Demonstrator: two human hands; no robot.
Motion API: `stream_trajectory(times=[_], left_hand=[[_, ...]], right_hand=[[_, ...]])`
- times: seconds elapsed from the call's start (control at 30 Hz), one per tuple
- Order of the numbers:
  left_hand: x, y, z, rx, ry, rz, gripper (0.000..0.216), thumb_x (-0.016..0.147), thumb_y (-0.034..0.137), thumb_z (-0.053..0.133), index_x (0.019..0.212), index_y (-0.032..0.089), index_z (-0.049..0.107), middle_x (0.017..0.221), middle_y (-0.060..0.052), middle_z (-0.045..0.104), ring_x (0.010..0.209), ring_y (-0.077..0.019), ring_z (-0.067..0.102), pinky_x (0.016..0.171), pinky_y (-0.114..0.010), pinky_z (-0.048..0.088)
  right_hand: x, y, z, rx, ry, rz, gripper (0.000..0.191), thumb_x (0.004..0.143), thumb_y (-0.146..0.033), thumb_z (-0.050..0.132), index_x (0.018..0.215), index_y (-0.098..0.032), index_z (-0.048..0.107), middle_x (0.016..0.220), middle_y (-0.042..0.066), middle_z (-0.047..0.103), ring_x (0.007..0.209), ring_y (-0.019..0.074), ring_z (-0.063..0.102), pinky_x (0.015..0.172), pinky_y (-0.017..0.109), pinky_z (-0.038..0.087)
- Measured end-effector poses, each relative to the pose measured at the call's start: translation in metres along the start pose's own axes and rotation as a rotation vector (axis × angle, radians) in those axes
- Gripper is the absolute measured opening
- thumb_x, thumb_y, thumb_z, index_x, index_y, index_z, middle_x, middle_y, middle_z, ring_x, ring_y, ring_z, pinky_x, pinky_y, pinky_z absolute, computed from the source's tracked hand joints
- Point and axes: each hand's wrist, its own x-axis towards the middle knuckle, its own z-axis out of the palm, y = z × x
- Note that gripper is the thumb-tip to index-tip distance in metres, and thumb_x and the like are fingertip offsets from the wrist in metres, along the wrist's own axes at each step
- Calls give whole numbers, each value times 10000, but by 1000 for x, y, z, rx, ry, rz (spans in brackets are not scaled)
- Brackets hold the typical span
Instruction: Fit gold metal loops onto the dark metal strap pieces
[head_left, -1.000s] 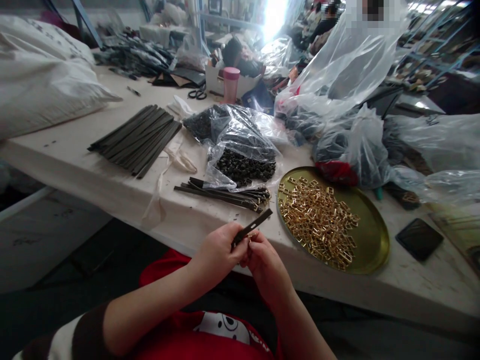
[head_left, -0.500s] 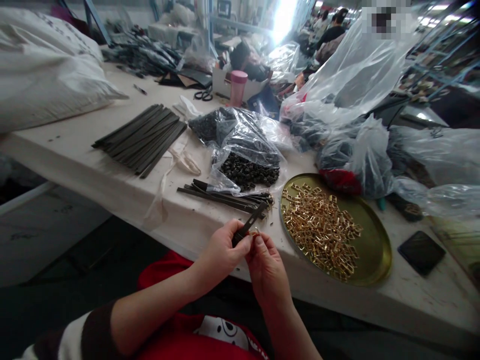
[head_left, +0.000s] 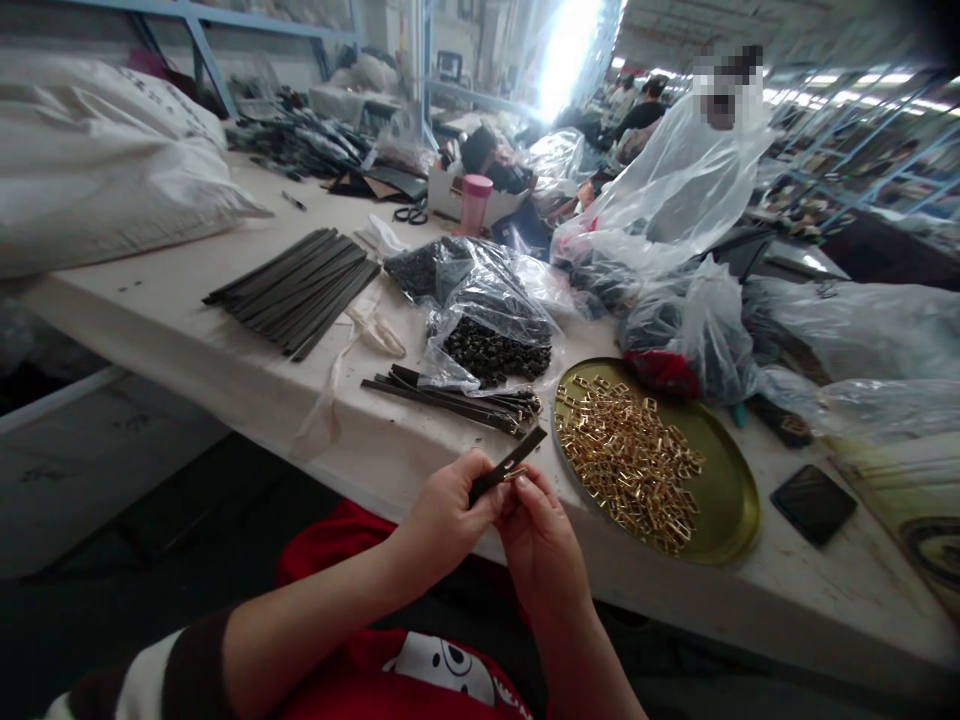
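Observation:
My left hand [head_left: 446,510] is closed around a dark strap [head_left: 531,446] that has a small slot in it and points up to the right. Against the strap, my right hand [head_left: 546,550] pinches a small gold buckle [head_left: 516,474] between thumb and fingers. The fingertips of both hands meet there and partly hide the buckle. Just beyond them lies a bunch of dark straps [head_left: 450,402] with gold pieces at their right ends. To the right, a round brass-coloured tray [head_left: 731,490] carries a heap of gold buckles [head_left: 630,450].
A clear plastic bag [head_left: 495,280] spills small black pieces [head_left: 491,352] behind the straps. More dark strips [head_left: 296,290] lie to the left, near a white sack [head_left: 112,180]. A phone [head_left: 814,503], scissors [head_left: 410,214] and a pink-lidded cup [head_left: 474,205] rest on the table.
The strap in my left hand has turned to a flatter angle, and the gold buckle shows more plainly. My hands stay together; the camera view has shifted slightly.

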Motion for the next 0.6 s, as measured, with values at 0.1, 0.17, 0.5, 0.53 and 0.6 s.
stream_trajectory(times=[0.1, 0.17, 0.5, 0.53, 0.6], left_hand=[[-3, -2, 5, 5, 40, 22, 138, 808, 278, 475, 711, 180, 465, 641, 33, 521, 612, -113, 495, 589, -222, 402], [-5, -1, 6, 16, 65, 32, 134, 807, 271, 475, 712, 177, 468, 644, 34, 511, 613, -110, 485, 587, -219, 396], [-1, -1, 5, -12, 107, 24, 149, 805, 286, 503, 726, 162, 484, 637, 39, 500, 603, -99, 460, 562, -211, 371], [0, -2, 5, -13, 111, 17, 150, 804, 291, 506, 730, 161, 488, 642, 38, 502, 610, -101, 463, 566, -213, 373], [2, -3, 6, -17, 118, 4, 164, 804, 306, 509, 729, 161, 488, 645, 37, 497, 614, -102, 461, 565, -213, 374]], right_hand=[[-2, 2, 0, -29, 21, -29, 158, 700, -275, 618, 850, -228, 612, 723, -13, 609, 607, 117, 522, 571, 244, 414], [-2, 3, 0, -76, 38, -74, 180, 717, -288, 617, 888, -232, 599, 763, -14, 611, 640, 115, 535, 594, 245, 418], [2, 3, -7, -471, 171, -410, 167, 724, -278, 637, 863, -193, 603, 771, 0, 623, 690, 129, 568, 658, 275, 454], [3, 4, -8, -491, 185, -421, 175, 721, -278, 640, 868, -190, 608, 783, 8, 631, 705, 139, 574, 670, 286, 456], [4, 4, -8, -521, 201, -433, 180, 716, -279, 643, 869, -188, 614, 793, 15, 641, 716, 148, 582, 683, 300, 459]])
